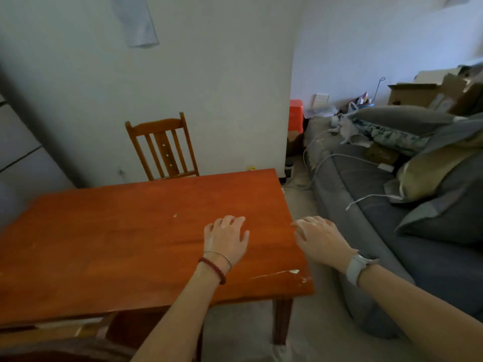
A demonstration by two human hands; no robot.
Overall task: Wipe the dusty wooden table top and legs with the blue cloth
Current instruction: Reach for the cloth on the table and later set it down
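Note:
The reddish wooden table (117,231) fills the lower left of the head view; its near right corner is chipped and one leg (281,320) shows below it. My left hand (226,237) hovers over the table top near its right side, fingers loosely bent, holding nothing. My right hand (320,237) is at the table's right edge with relaxed fingers, its fingertips at the edge, also empty. No blue cloth is in view. A small pale speck (175,215) lies on the table top.
A wooden chair (163,147) stands behind the table against the white wall. A grey sofa (366,194) with cushions, cables and cardboard boxes runs along the right. A narrow strip of floor (300,205) separates table and sofa. A red stool (296,114) stands further back.

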